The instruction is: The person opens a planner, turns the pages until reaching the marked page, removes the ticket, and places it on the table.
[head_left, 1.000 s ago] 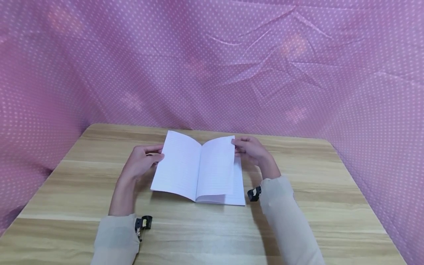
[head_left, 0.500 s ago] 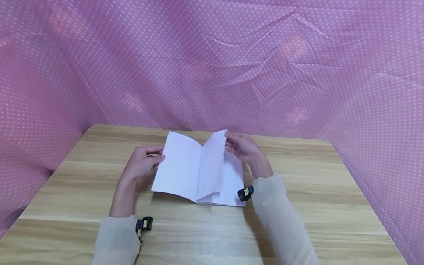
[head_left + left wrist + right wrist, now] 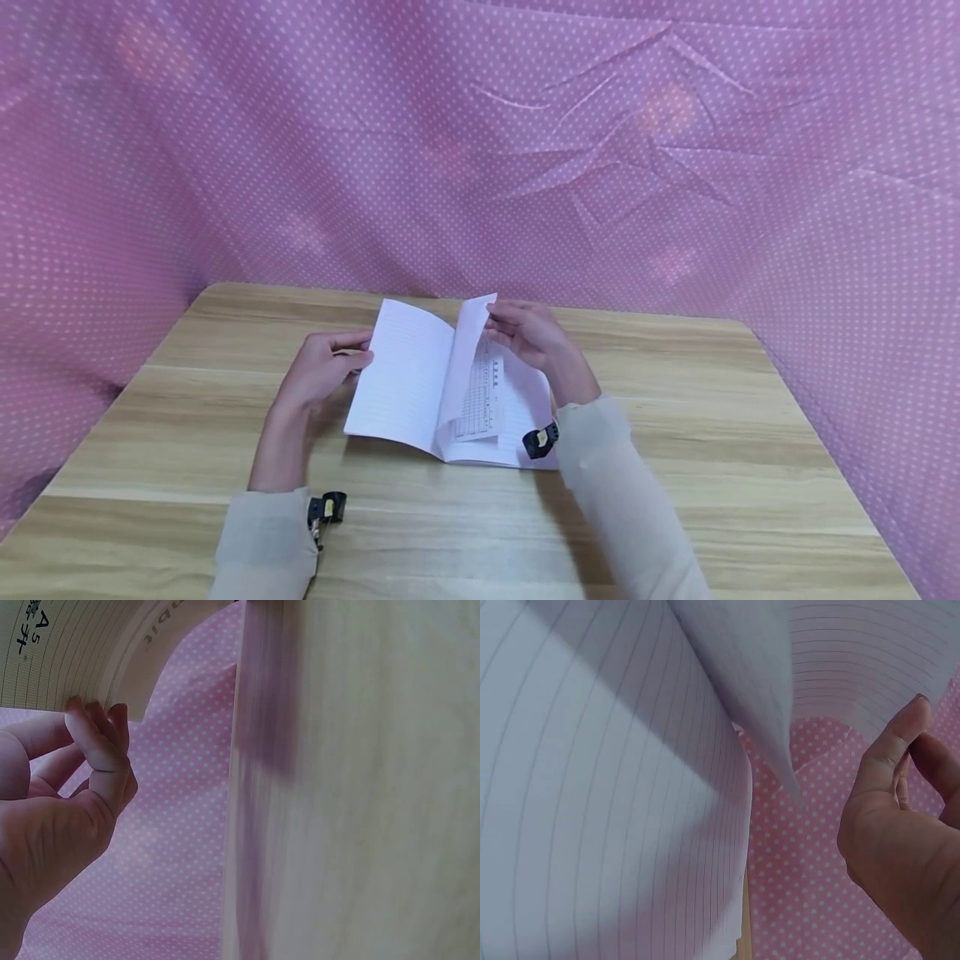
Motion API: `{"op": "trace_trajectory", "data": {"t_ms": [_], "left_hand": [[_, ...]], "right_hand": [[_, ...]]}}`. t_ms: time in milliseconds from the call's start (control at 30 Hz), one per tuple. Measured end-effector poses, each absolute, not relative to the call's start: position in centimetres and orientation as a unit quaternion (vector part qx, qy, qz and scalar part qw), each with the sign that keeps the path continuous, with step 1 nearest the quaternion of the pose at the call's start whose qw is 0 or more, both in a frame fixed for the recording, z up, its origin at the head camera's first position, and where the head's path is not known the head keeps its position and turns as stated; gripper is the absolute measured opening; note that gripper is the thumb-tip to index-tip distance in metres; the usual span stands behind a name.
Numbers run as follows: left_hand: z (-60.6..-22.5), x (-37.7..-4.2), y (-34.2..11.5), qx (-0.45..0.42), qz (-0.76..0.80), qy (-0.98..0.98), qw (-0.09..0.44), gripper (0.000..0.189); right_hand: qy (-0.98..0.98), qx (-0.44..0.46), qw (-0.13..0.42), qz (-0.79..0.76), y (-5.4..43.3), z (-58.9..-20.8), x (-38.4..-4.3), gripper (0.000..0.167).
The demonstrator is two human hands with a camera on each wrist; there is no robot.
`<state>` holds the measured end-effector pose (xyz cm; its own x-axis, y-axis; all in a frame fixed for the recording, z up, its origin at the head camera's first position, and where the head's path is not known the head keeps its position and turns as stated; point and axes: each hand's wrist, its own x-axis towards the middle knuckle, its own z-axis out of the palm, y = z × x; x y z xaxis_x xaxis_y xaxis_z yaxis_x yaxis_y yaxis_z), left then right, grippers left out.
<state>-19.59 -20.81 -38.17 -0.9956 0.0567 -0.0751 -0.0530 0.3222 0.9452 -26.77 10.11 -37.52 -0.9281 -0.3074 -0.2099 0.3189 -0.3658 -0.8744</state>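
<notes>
An open notebook (image 3: 401, 371) with lined white pages is propped above the table in the head view, its left half raised. My left hand (image 3: 318, 371) grips its left edge, thumb on the page; in the left wrist view the fingers touch the lettered cover (image 3: 71, 656). With its fingertips my right hand (image 3: 532, 337) pinches the upper corner of a raised page (image 3: 467, 354), which stands curled near the spine. Below that page shows a smaller slip printed with a grid (image 3: 477, 408), lying over the right lined page (image 3: 521, 408). The right wrist view shows lined paper close up.
The wooden table (image 3: 675, 467) has rounded far corners. A pink dotted cloth (image 3: 480, 150) hangs behind it and at both sides. Small black cameras sit at the left wrist (image 3: 327, 507) and right wrist (image 3: 540, 440).
My right hand has moved left with the page, lifting it from the right half toward the spine. The printed slip has come into sight beneath. My left hand has stayed nearly still.
</notes>
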Motion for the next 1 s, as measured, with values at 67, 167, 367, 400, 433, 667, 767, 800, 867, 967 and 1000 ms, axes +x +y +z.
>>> {"op": "trace_trajectory", "data": {"t_ms": [67, 167, 367, 400, 433, 667, 767, 800, 867, 967, 1000], "left_hand": [[-38.2, -19.6, -20.9, 0.003, 0.583, 0.811, 0.047, 0.042], [-38.3, -19.7, -21.0, 0.006, 0.586, 0.809, 0.044, 0.042], [-38.4, -19.9, -20.9, 0.018, 0.602, 0.797, 0.043, 0.042], [-38.4, -20.0, -20.9, 0.019, 0.606, 0.794, 0.044, 0.042], [-38.4, -20.0, -20.9, 0.018, 0.607, 0.793, 0.045, 0.042], [-38.4, -20.1, -21.0, 0.005, 0.607, 0.792, 0.057, 0.043], [-38.4, -20.1, -21.0, 0.003, 0.605, 0.794, 0.059, 0.043], [-38.5, -20.1, -21.0, 0.003, 0.604, 0.795, 0.059, 0.043], [-38.5, -20.1, -21.0, 0.002, 0.602, 0.797, 0.058, 0.043], [-38.5, -20.1, -21.1, 0.004, 0.6, 0.798, 0.058, 0.044], [-38.5, -20.1, -21.1, 0.003, 0.601, 0.797, 0.06, 0.044]], "right_hand": [[0.53, 0.004, 0.194, -0.825, 9.5, -37.5, -26.7, 0.01], [0.53, 0.001, 0.201, -0.824, 8.7, -37.4, -26.6, 0.009], [0.527, -0.003, 0.2, -0.826, 7.4, -37.4, -26.6, 0.008], [0.529, -0.003, 0.2, -0.825, 7.2, -37.4, -26.6, 0.009], [0.53, -0.004, 0.199, -0.824, 7.1, -37.4, -26.6, 0.01], [0.532, -0.007, 0.203, -0.822, 6.5, -37.3, -26.4, 0.019], [0.529, -0.01, 0.203, -0.824, 6.3, -37.4, -26.3, 0.02], [0.53, -0.01, 0.203, -0.824, 6.2, -37.4, -26.3, 0.02], [0.531, -0.013, 0.201, -0.823, 5.9, -37.6, -26.3, 0.019], [0.533, -0.016, 0.198, -0.822, 5.5, -37.8, -26.3, 0.017], [0.533, -0.016, 0.197, -0.823, 5.3, -37.9, -26.4, 0.016]]}}
